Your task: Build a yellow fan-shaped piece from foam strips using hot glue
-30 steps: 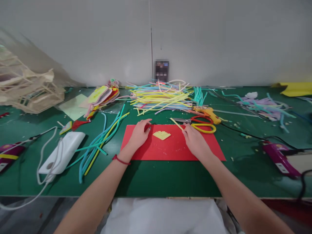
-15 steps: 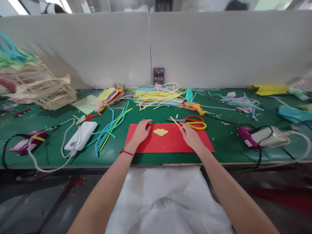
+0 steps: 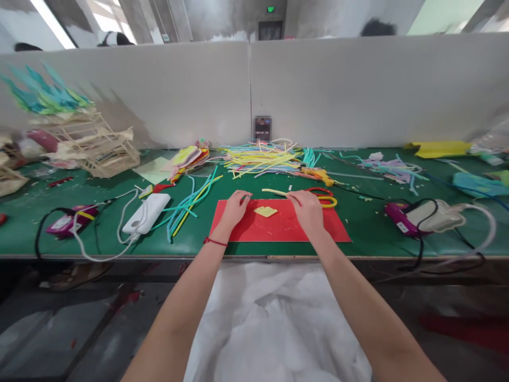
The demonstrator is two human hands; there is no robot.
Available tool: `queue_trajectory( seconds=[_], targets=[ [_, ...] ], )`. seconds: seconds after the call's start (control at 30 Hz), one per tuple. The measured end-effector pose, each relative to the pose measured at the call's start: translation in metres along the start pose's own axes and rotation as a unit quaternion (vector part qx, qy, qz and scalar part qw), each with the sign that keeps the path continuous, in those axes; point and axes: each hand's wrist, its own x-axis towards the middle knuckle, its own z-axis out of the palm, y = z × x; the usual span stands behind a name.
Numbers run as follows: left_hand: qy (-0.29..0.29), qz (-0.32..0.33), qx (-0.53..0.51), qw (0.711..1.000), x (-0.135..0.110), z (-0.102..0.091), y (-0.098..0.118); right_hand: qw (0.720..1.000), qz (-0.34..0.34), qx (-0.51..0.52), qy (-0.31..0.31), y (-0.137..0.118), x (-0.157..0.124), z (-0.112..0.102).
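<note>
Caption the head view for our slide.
Right hand holds a yellow strip, left hand near a yellow fan on red card.

Right hand [image 3: 308, 210] pinching a yellow strip [image 3: 274, 191] by the back edge of a red sheet [image 3: 274, 233], near the desk's [image 3: 368, 232] front edge.
The left hand [image 3: 235, 207] curls its fingers over the sheet's left side; whether it touches cannot be told. Between the 2 hands, a yellow fan-shaped piece [image 3: 265, 212] lies on the sheet. Scissors [image 3: 333, 202] with 1 red and 1 yellow handle loop sit partly hidden behind the right hand, near the sheet's back right corner. Toward the desk's back edge, a heap of coloured strips [image 3: 262, 160] lies before an upright phone [image 3: 262, 128].
</note>
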Motion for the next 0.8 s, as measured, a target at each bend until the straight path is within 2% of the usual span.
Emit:
queue_trajectory(
  seconds=[0.1,0.2,0.4,0.57,0.8],
  targets=[
    [0.006,-0.007,-0.038,0.999,-0.005,-0.005,0.008,0.999,-0.03,-0.023,0.006,-0.011,0.001,0.011],
    [-0.032,0.004,-0.06,0.998,-0.009,-0.007,0.012,0.997,-0.063,-0.035,-0.009,-0.017,-0.003,0.018],
    [-0.081,0.019,0.008,0.997,-0.008,-0.008,0.009,0.99,-0.129,-0.049,-0.038,-0.02,-0.006,0.02],
    [-0.089,-0.001,-0.008,0.996,-0.006,-0.009,0.007,0.989,-0.135,-0.028,-0.044,-0.02,-0.005,0.022],
    [-0.096,0.003,-0.038,0.995,-0.005,-0.006,0.002,0.99,-0.116,-0.014,-0.073,-0.015,-0.006,0.027]
  ],
)
